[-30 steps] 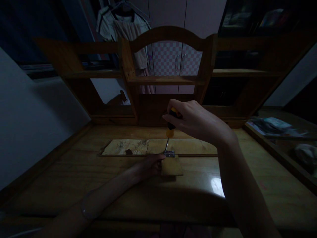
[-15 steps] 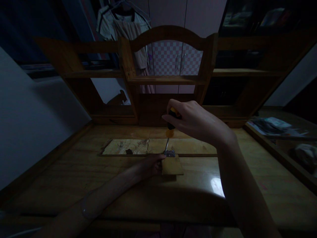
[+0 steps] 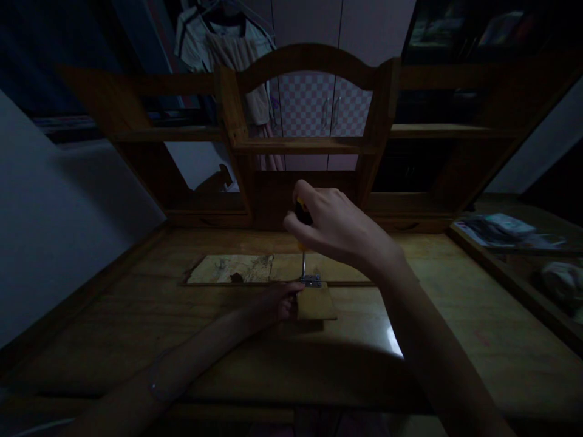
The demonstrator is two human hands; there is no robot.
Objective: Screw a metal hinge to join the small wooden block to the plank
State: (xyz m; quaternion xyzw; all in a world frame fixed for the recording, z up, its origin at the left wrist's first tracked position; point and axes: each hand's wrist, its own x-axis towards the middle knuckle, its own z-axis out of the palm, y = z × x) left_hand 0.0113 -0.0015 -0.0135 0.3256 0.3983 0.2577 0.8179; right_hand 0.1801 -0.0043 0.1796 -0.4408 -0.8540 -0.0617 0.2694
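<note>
Held yellow-and-black screwdriver (image 3: 302,213) near-upright at silver metal hinge (image 3: 313,280).
Curled right hand (image 3: 334,223) round it, above hinge at six o'clock; pinched square tan wooden board (image 3: 317,303) with left hand (image 3: 279,302), nearer hinge.

Before me, along the far side of the tabletop (image 3: 136,321), stands a wooden hutch (image 3: 305,145) with an arched top rail (image 3: 305,53). Behind it I see a pink wardrobe (image 3: 307,24) with checkered door panels (image 3: 304,103), and a pale, dark-trimmed shirt (image 3: 194,47) hanging. A dark blue curtain (image 3: 50,54) fills my upper left; to my right lie dim plastic packets (image 3: 510,226) and a whitish bundle (image 3: 562,279).
</note>
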